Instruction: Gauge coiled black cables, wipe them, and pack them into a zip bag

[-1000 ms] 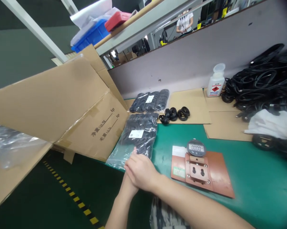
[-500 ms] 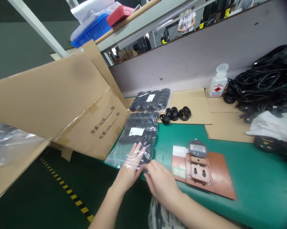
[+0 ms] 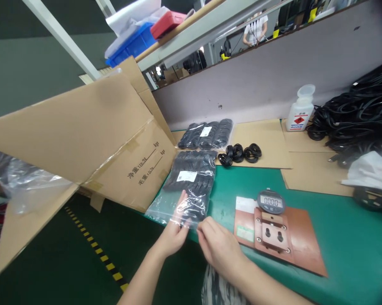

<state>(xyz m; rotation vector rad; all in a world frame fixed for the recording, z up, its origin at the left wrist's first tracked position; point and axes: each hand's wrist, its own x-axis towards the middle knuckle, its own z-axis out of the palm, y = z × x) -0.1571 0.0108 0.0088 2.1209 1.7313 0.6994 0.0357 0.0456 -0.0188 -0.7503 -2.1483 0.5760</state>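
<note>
A clear plastic bag of black coiled cables (image 3: 191, 182) with a white label lies on the green bench top at its left edge. My left hand (image 3: 173, 228) pinches the bag's near open end, fingers partly inside the plastic. Just to the right, my right hand (image 3: 218, 245) has its fingertips pinched on the same near edge. A second filled bag (image 3: 208, 133) lies behind the first, and three loose black cable coils (image 3: 240, 153) sit on brown cardboard beside it.
A large open cardboard box (image 3: 83, 131) with a clear liner stands at the left. A brown fixture with a digital gauge (image 3: 272, 222) lies right of my hands. Behind are a white bottle (image 3: 300, 112), a heap of black cables (image 3: 356, 118) and a white cloth (image 3: 372, 171).
My hands were stacked together at the bag's near end; they have parted, the left onto the plastic opening and the right to its right edge. The camera view shifted slightly.
</note>
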